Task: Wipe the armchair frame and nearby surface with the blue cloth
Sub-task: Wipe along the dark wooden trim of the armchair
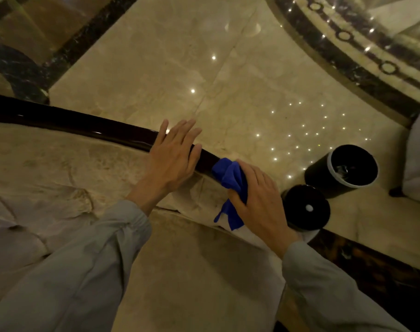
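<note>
The armchair's dark glossy wooden frame (79, 123) curves from the left edge toward the centre, above its beige tufted upholstery (60, 178). My left hand (173, 154) lies flat on the frame with fingers spread, holding nothing. Just to its right, my right hand (259, 200) grips the bunched blue cloth (230, 178) and presses it onto the frame's right end. A loose tail of the cloth hangs down below my fingers.
A black open bin (343, 168) stands on the shiny marble floor (180, 68) to the right. A black round lidded container (307, 207) sits close beside my right hand. A pale upholstered seat (417, 159) is at the right edge.
</note>
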